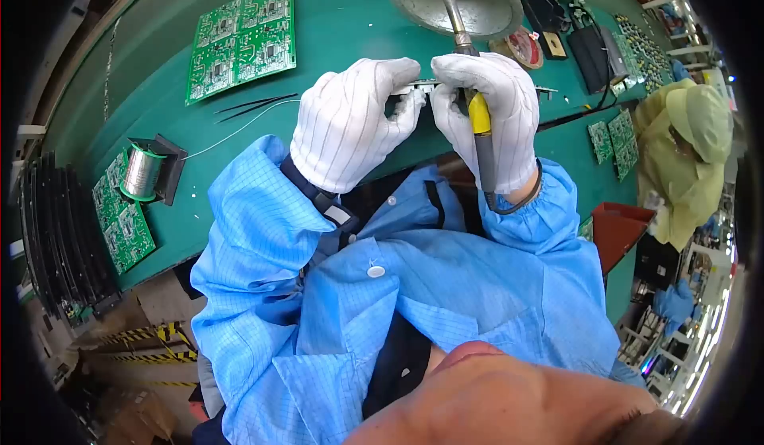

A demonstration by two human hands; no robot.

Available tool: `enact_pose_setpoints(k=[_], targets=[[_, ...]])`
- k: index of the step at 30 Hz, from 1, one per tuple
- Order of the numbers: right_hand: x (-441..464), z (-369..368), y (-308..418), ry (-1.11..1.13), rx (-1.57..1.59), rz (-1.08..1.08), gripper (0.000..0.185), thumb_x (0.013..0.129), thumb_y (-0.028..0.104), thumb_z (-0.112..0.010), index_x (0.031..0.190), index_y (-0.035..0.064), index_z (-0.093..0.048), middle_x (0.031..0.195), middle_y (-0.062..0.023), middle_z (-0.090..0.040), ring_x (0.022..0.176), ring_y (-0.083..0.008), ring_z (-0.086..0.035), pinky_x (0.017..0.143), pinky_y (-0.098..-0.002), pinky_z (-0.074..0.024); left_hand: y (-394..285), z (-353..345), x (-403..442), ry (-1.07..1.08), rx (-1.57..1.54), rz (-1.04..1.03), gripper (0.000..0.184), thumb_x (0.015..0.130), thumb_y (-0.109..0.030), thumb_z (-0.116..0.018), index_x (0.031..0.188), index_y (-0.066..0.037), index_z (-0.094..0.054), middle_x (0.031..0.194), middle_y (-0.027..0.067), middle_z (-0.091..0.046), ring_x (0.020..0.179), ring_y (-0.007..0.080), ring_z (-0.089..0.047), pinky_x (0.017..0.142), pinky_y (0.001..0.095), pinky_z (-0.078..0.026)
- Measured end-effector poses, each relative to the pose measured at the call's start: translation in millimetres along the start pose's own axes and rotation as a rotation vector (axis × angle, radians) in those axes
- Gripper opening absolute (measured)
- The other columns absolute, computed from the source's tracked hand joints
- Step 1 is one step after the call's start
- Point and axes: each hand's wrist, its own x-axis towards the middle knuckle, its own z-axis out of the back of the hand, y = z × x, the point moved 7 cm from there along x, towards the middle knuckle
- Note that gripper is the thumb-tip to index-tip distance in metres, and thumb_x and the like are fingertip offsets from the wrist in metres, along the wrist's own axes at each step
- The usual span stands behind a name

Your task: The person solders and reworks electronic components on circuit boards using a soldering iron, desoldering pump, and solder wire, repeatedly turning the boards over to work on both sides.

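L hand (350,123), R hand (495,103) hide most of PCB (426,86).

No legible text; green circuit board panel (243,43) too finely marked to read

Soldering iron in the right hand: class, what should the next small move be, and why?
Probably tilt the thin board to bring its face into view, before turning the soldering iron toward it. The left hand and right hand are both at the board, which shows nearly edge-on, and the iron's tip points away from it.
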Motion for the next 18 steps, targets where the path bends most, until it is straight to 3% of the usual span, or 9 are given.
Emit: enact_pose_setpoints(k=[2,5,14,18], targets=[[-0.2,-0.4,-0.6,0.007,0.017,-0.008,0.045,0.073,-0.006,-0.077,0.112,0.0131,-0.063,0.097,-0.0032,-0.073,0.080,-0.0252,-0.072,0.075,-0.0376,-0.0557,-0.6,1.6,2.0,0.018,0.002,0.049,0.035,0.072,-0.003,-0.083,0.103,-0.010,-0.070,0.085,0.0036,-0.071,0.071,0.0190,-0.070,0.067,0.0314,-0.055],[1.0,-0.9,-0.2,0.014,0.015,-0.011,0.045,0.073,-0.006,-0.076,0.112,0.0130,-0.064,0.098,-0.0033,-0.073,0.081,-0.0253,-0.072,0.076,-0.0376,-0.0556,2.1,-2.1,-1.7,-0.008,-0.001,0.012,0.035,0.074,-0.011,-0.082,0.105,-0.011,-0.067,0.088,0.0011,-0.069,0.075,0.0209,-0.068,0.065,0.0334,-0.050],[-0.4,-1.0,-2.2,0.021,0.014,-0.019,0.045,0.073,-0.005,-0.077,0.113,0.0128,-0.064,0.101,-0.0030,-0.074,0.086,-0.0255,-0.073,0.078,-0.0377,-0.0558,-0.4,-1.7,2.5,-0.012,0.026,0.028,0.032,0.072,-0.002,-0.081,0.101,-0.010,-0.070,0.083,0.0022,-0.071,0.067,0.0169,-0.070,0.066,0.0305,-0.055],[0.3,3.3,-5.0,0.067,0.066,-0.046,0.046,0.073,-0.005,-0.078,0.113,0.0122,-0.064,0.102,-0.0036,-0.074,0.086,-0.0258,-0.073,0.078,-0.0378,-0.0560,1.8,-5.0,0.8,-0.032,-0.007,0.027,0.034,0.071,-0.009,-0.083,0.102,-0.011,-0.068,0.084,0.0007,-0.069,0.072,0.0214,-0.068,0.065,0.0336,-0.051]])
